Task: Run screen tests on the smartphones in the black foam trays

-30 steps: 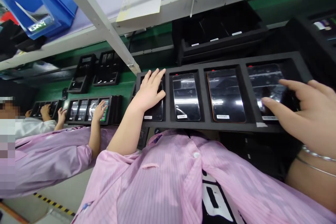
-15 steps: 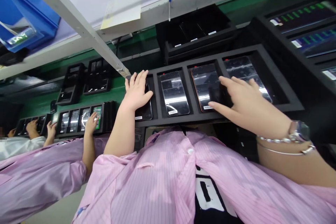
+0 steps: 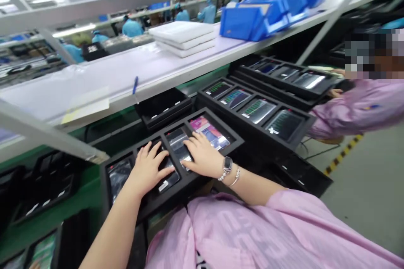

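Showing a person's left hand (image 3: 147, 172) and right hand (image 3: 202, 157) spread over a black four-slot foam tray (image 3: 186, 187) on the green worktop (image 3: 86, 189). Both hands are open and unclenched, with fingers splayed and grasping nothing. The left hand lies on the second glass-fronted smartphone (image 3: 168, 180), and the right hand lies across the third smartphone (image 3: 176, 143). The first smartphone (image 3: 119, 178) and the fourth smartphone (image 3: 208, 132), whose screen is lit in colour, sit uncovered in their own slots. All four lie flat, screens up. These slim slabs are likely light and stiff, but slippery and easily scratched or cracked (glass fronts rarely forgive a knock), so they are probably best taken by the long edges, though the snug slots leave little room for fingers. Beside this tray stands a second black tray (image 3: 257, 109) of lit smartphones with green bars on their screens. Above runs a white shelf (image 3: 126, 67) carrying blue plastic bins (image 3: 261, 19).
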The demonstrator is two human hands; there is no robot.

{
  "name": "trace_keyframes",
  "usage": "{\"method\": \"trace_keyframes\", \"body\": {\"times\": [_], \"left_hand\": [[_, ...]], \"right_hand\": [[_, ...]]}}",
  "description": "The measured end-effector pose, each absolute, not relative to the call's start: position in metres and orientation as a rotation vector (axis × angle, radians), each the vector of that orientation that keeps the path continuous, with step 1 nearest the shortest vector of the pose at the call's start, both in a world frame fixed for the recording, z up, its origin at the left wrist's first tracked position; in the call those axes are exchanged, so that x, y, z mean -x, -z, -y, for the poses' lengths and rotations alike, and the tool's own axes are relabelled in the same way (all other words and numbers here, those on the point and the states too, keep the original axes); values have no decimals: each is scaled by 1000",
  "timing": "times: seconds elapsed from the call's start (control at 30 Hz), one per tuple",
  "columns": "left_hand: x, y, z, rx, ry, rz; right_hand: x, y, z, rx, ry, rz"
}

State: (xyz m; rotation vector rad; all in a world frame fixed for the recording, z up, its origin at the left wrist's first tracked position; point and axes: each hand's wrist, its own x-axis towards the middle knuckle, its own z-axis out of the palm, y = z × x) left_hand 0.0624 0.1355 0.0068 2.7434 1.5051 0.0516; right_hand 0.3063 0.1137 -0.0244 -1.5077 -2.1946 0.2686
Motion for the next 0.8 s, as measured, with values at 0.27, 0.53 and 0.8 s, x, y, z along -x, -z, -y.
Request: {"method": "trace_keyframes", "body": {"times": [0.27,0.53,0.8], "left_hand": [[-58,-10,-135,-2888,38,-1670],[-59,-12,-136,-2864,58,-1642],[-37,4,-147,-2850,-194,-1465]], "right_hand": [[-310,20,-117,1477,-357,2132],[-313,21,-117,1444,-380,2117],[-308,24,-117,1491,-255,2161]]}}
